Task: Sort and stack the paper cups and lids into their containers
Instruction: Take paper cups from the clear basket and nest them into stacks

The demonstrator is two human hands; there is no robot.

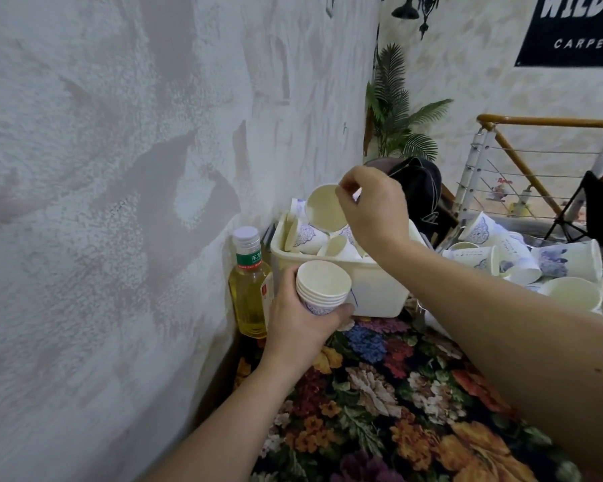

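Note:
My left hand (298,325) grips a short stack of nested white paper cups (322,286) with blue print, mouths up, just in front of a cream plastic bin (380,290). My right hand (373,207) hovers over the bin and pinches the rim of a single paper cup (324,208), tilted so its pale inside faces me. Several loose cups (310,236) lie jumbled inside the bin. No lids are visible.
A bottle of yellow liquid (249,287) stands against the textured wall, left of the bin. More loose cups (523,259) are heaped at the right. A floral cloth (397,394) covers the table. A dark bag, a palm plant and a stair railing sit behind.

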